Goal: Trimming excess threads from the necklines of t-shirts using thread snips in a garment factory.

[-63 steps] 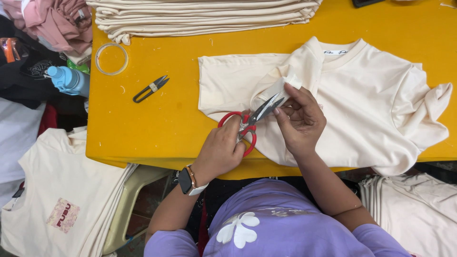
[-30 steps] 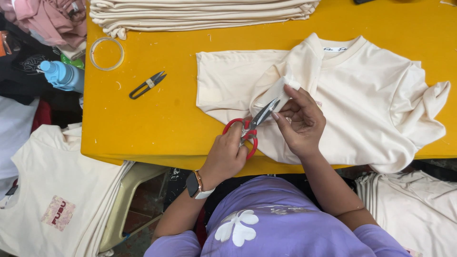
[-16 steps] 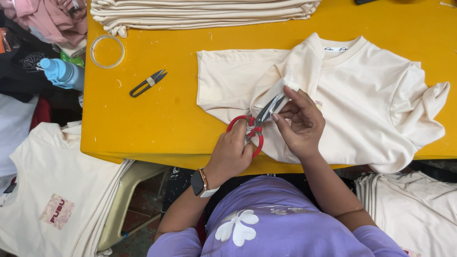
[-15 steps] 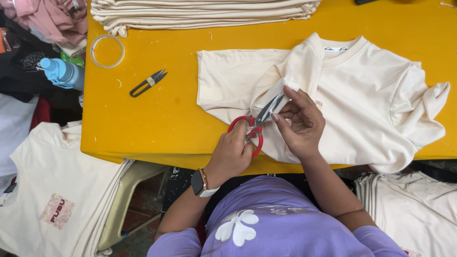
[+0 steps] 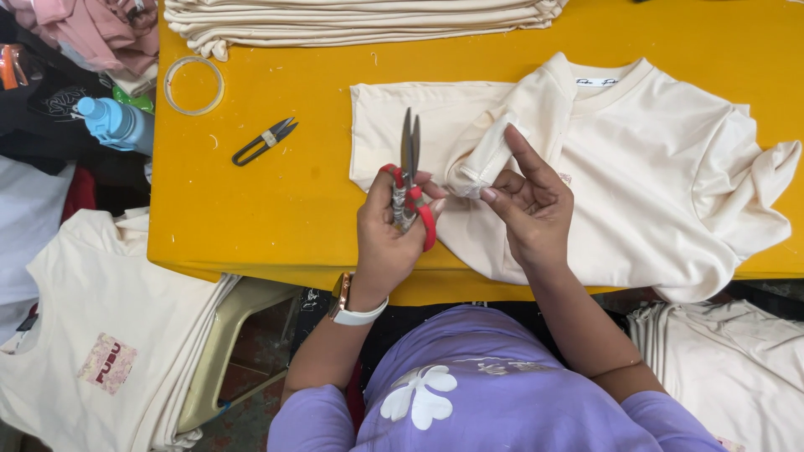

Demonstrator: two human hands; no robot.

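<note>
Yellow tabletop (image 5: 276, 226) fills most of the view, with a cream T-shirt (image 5: 636, 184) spread across its right half, neck toward the far edge. At the shirt's near left part, the right hand (image 5: 532, 209) pinches a small bit of fabric between thumb and fingertips, index finger raised; what exactly it grips is too small to tell. Just beside it, the left hand (image 5: 389, 238) is closed around red-handled scissors (image 5: 409, 180), blades together and pointing up and away, lifted clear of the cloth. That wrist wears a watch with a pale band (image 5: 352, 305). The two hands sit close but apart.

Further left on the table lie small black thread snips (image 5: 264, 142) and a clear tape ring (image 5: 193, 85). Folded cream garments (image 5: 360, 21) are stacked along the far edge. Off the table's left side rest a blue bottle (image 5: 113, 124), pink cloth (image 5: 92, 29) and more cream shirts (image 5: 100, 335).
</note>
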